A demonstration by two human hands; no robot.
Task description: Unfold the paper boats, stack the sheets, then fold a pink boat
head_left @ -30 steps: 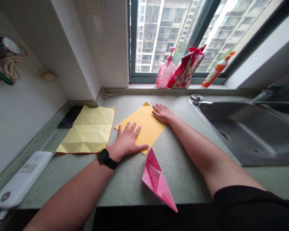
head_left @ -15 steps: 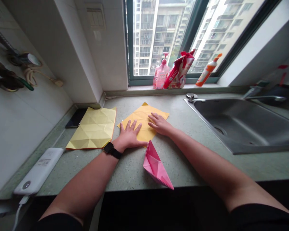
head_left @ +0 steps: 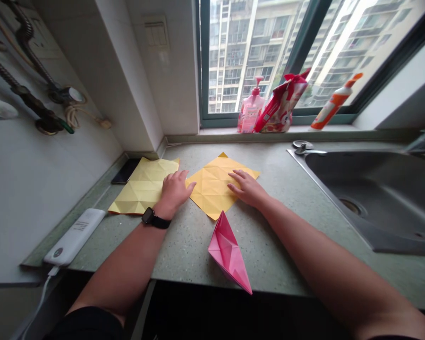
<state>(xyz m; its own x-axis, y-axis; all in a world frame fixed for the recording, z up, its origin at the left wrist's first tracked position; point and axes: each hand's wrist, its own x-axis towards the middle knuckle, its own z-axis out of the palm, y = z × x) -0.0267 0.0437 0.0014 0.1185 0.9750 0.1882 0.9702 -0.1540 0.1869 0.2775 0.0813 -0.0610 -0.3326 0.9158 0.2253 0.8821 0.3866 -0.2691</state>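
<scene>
A creased orange-yellow sheet of paper (head_left: 212, 182) lies unfolded on the counter, one corner toward me. My right hand (head_left: 247, 187) rests on its right part, fingers stretched out. Between this sheet and a paler yellow creased sheet (head_left: 141, 186) is my left hand (head_left: 177, 189), thumb apart from the fingers and nothing in its grasp. Its fingers cover the pale sheet's right edge; whether they press on it I cannot tell. Nearer to me, a pink folded paper boat (head_left: 229, 255) sits at the counter's front edge, touching neither hand.
A white power bank (head_left: 76, 236) with a cable lies at the left, and a dark phone (head_left: 126, 171) is partly under the pale sheet. The steel sink (head_left: 340, 226) is on the right. A pink pump bottle (head_left: 250, 111), a red bag (head_left: 281, 106) and an orange-white bottle (head_left: 335, 106) stand on the sill.
My left hand has moved left off the orange-yellow sheet to the pale sheet's edge. My right hand stays on the orange-yellow sheet. The camera view has shifted slightly.
</scene>
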